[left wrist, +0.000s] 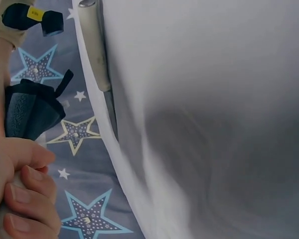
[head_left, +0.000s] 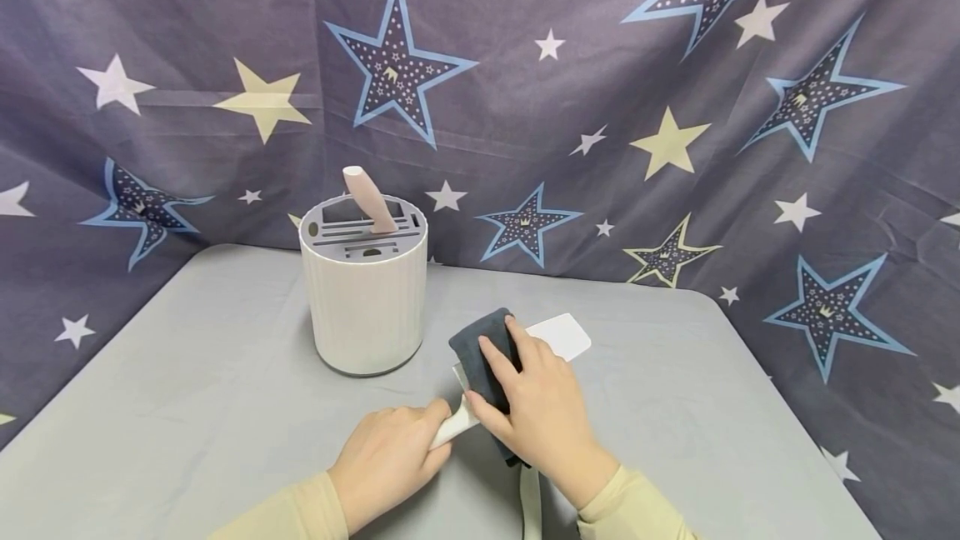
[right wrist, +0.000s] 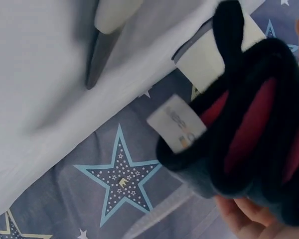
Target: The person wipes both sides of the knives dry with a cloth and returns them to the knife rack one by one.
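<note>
Cloth (head_left: 482, 350), dark and bunched, sits across the middle of the white knife's blade (head_left: 564, 337), and both hands are on the job! On the left, the left grip (head_left: 392, 452) has its fingers wrapped firmly around the pale handle (head_left: 453, 427), thumb towards the blade. Over on the right, the right grip (head_left: 542, 407) clasps the cloth against the blade, fingers spread over the dark fabric, thumb close by the handle. Look at the far end: the blade's pale tip pokes out past the right hand, angled away over the grey surface (head_left: 187, 390).

Now the right wrist view, and what folds! Black edging, red lining, a little loop (right wrist: 230, 35) and a white label (right wrist: 177, 123) on the cloth. Close to the person, a second knife (left wrist: 94, 50) lies on the surface, pale handle showing, nobody touching it. Further back, left of the working hands and well clear of them, stands the ribbed white knife block (head_left: 363, 311), upright, a pink handle (head_left: 367, 200) leaning out of its slotted grey top. Behind everything hangs the star-patterned curtain (head_left: 517, 107).
</note>
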Tool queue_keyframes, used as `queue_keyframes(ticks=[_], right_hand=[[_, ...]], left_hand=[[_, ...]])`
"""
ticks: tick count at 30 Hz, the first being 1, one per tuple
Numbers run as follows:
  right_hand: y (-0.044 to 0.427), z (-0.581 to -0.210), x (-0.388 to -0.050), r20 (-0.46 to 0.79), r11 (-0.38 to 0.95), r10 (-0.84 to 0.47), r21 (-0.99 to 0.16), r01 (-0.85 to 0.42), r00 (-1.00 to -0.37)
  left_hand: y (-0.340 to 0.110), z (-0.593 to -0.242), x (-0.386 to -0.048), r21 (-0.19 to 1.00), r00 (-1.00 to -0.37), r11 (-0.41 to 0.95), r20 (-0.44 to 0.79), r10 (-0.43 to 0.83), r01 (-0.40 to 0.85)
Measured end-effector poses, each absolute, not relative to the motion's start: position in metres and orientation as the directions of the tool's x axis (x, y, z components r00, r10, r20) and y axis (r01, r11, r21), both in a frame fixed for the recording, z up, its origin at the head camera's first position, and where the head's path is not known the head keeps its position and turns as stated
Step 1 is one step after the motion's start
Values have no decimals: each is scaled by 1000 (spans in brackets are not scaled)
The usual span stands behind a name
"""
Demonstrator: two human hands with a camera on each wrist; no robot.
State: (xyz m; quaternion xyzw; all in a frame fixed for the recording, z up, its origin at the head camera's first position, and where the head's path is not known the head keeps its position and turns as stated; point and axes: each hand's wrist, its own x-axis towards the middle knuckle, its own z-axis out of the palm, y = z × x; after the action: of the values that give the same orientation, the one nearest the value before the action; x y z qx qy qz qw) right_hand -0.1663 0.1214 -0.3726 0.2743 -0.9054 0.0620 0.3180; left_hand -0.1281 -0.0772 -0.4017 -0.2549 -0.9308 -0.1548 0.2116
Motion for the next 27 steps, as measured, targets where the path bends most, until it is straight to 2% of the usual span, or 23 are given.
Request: queue_keyframes(ticks=[13, 22, 27], right_hand=[[128, -382, -172, 720, 814, -444, 75, -576, -534], [136, -384, -176, 729, 819, -419, 46, -572, -542], [142, -384, -179, 725, 835, -382, 6, -549, -573]], left_hand=[[-78, -407, -128, 160, -743, 814, 533, 405, 558], [-78, -408, -127, 140, -721, 815, 566, 400, 563], [-79, -408, -126, 135, -711, 814, 582, 396, 564]])
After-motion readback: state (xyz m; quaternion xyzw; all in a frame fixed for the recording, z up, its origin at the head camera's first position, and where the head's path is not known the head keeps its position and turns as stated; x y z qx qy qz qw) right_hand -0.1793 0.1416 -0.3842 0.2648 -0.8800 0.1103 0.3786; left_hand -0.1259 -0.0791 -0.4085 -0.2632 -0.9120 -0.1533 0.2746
